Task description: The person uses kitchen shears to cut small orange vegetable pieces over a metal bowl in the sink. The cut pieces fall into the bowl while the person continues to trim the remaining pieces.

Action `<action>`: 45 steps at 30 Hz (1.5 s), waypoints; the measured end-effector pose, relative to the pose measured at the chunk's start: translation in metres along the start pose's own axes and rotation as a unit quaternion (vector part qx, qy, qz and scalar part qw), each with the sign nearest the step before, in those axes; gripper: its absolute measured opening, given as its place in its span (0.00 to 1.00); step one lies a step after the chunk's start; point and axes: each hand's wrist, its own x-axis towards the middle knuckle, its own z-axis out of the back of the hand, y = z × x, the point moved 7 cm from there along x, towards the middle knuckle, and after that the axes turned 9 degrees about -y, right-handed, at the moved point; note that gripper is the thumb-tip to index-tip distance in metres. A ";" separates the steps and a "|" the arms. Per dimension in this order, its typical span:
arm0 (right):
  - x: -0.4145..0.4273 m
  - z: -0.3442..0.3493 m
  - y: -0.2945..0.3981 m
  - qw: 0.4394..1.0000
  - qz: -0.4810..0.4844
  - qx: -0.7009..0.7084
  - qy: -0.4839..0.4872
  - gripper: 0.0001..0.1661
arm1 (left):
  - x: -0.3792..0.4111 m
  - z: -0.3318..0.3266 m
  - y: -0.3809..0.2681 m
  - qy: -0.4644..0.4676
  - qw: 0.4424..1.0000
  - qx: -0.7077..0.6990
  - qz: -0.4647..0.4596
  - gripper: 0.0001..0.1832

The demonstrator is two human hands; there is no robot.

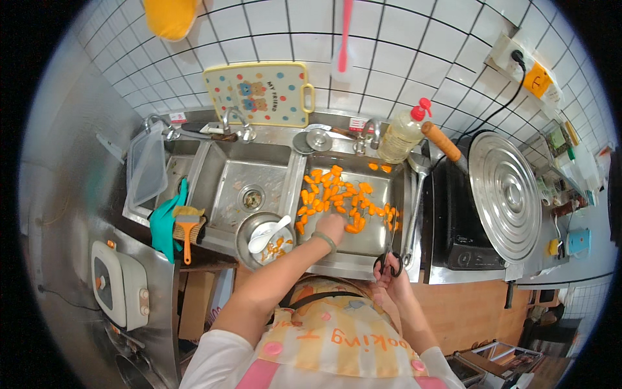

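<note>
Many small orange peppers (pixel 335 187) lie in water or on the wet floor of the right steel sink basin (pixel 371 240). My left hand (pixel 331 227) reaches over the near left part of that basin, beside the peppers; its fingers are bent and what they touch is hidden. At the basin's front edge, my right hand (pixel 387 272) holds black-handled scissors (pixel 390 257), with the blades pointing away from me towards peppers at the basin's right side. A steel bowl (pixel 241 253) at the left holds a white spoon (pixel 268 235) and orange pieces (pixel 275 249).
A soap bottle (pixel 399 136) stands behind the basin. A steel ladle (pixel 414 209) lies along its right edge, beside an induction cooker (pixel 449 219) with a large lidded pan (pixel 508 192). Left are a middle basin (pixel 233 180), a teal glove (pixel 165 223) and an orange-handled brush (pixel 187 238).
</note>
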 end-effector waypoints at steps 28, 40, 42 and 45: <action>0.016 -0.110 -0.044 0.904 -0.138 -0.304 0.266 0.26 | -0.125 0.171 0.050 -0.246 0.935 -0.126 0.223 0.05; 0.021 -0.163 -0.093 0.867 -0.178 -0.387 0.258 0.30 | -0.183 0.157 0.105 -0.250 0.908 -0.207 0.266 0.04; 0.022 -0.162 -0.095 0.879 -0.190 -0.365 0.242 0.29 | -0.182 0.154 0.109 -0.243 0.910 -0.211 0.260 0.04; 0.021 -0.161 -0.094 0.890 -0.222 -0.336 0.216 0.27 | -0.179 0.149 0.113 -0.227 0.912 -0.207 0.272 0.04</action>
